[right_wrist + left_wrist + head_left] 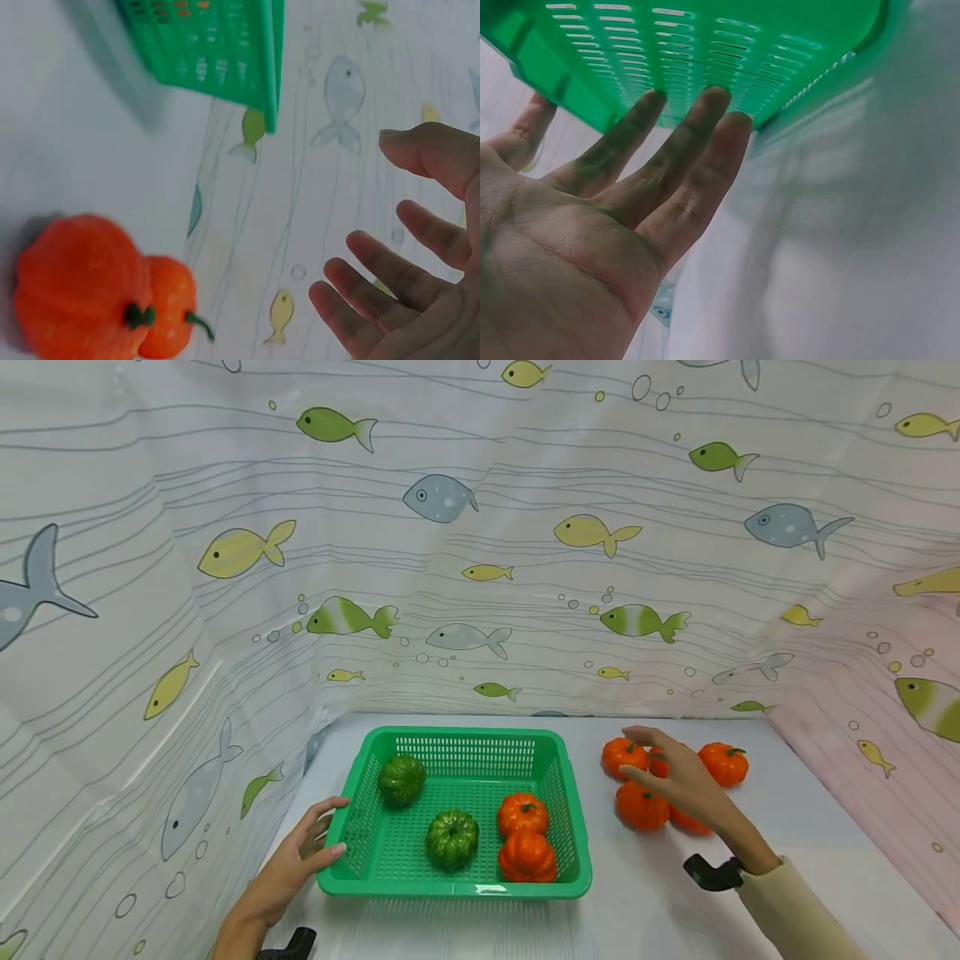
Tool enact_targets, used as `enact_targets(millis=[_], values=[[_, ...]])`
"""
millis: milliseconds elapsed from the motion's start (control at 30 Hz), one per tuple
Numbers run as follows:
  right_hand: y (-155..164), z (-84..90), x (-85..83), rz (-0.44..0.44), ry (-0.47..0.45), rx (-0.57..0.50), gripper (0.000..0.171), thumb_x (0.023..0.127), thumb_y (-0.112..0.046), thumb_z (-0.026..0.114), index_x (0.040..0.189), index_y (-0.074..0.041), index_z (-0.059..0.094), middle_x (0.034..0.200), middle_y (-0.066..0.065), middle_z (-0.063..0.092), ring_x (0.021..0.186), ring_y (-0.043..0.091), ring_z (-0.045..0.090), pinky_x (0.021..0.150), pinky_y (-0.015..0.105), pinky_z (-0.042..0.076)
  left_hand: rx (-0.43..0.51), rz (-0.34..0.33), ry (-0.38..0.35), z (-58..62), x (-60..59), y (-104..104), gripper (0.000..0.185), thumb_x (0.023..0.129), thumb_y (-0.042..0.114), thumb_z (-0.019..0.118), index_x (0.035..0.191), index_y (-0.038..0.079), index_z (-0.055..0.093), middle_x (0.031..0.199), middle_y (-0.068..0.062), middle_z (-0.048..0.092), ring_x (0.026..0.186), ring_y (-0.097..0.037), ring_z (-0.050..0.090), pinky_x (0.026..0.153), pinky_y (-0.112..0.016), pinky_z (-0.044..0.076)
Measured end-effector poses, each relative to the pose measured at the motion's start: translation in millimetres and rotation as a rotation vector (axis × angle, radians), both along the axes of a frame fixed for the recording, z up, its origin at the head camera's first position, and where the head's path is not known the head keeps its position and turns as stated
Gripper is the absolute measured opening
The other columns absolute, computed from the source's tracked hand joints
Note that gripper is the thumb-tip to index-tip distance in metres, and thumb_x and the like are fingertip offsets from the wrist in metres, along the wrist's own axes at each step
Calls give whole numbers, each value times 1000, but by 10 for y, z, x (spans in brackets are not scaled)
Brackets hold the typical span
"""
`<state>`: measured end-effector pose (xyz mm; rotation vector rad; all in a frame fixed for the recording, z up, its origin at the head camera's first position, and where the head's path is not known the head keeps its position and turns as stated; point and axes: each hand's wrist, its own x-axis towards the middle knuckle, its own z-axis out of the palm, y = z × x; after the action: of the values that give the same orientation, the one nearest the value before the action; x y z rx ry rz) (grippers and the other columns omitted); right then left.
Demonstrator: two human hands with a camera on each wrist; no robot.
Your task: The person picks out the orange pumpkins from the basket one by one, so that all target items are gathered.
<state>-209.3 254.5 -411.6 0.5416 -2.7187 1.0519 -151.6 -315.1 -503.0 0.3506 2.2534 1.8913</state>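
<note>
A green plastic basket (457, 890) stands on the white table. Inside it lie two ribbed green pumpkins (452, 839) and, toward its right side, two small orange pumpkins (527, 860). My left hand (288, 864) is at the basket's left side; in the left wrist view its extended fingers (697, 127) reach the slotted wall, thumb apart. Above several orange pumpkins (641, 807) right of the basket hovers my right hand (686, 781), which partly hides them. The right wrist view shows its fingers spread and holding nothing, away from the orange pumpkin (79, 289).
A white curtain (480, 602) printed with fish surrounds the table at the back and sides. The white tabletop (652, 893) extends in front of the orange pumpkins. Dark bands with small devices (712, 872) sit on both wrists.
</note>
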Motion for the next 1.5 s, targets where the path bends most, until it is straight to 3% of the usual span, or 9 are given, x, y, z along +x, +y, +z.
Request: enact_targets(millis=[200,433,767,1033,1167,1500], values=[[-324,101,-65,102,9,21,58,86,-39,71,135,-20,49,130,-3,55,114,23,56,90,49,51,-6,8,-10,1,-6,5,57,98,14,51,148,26,27,156,-10,12,140,-49,5,103,-72,17],[-694,144,-141,256,37,58,59,83,-28,76,134,-14,51,131,-1,55,116,21,56,91,43,51,-5,6,-5,-8,3,-1,57,98,13,52,148,26,27,156,-10,13,140,-48,4,104,-72,13],[-1123,149,-220,421,-69,132,60,83,-24,77,136,-15,49,132,-8,53,113,12,53,93,39,50,-21,25,-15,10,7,7,58,98,15,53,148,26,28,155,-10,14,140,-49,7,103,-73,16],[-1366,124,-306,504,-138,216,62,80,-24,79,134,-14,52,132,-3,53,112,13,51,92,37,51,1,14,-50,8,17,-1,58,98,15,52,149,26,26,155,-9,12,140,-49,6,100,-71,26],[-1456,99,-336,552,-178,247,58,79,-18,79,131,-16,53,128,-3,55,109,15,53,89,38,52,-4,19,-45,-1,17,-4,57,98,15,52,149,27,27,156,-9,12,140,-49,7,101,-69,26],[-1572,-12,-410,573,-257,398,47,78,-16,80,121,-17,59,117,0,60,105,25,58,80,25,52,-12,21,-31,5,19,4,56,99,15,51,148,27,27,155,-9,12,140,-49,7,103,-69,21]])
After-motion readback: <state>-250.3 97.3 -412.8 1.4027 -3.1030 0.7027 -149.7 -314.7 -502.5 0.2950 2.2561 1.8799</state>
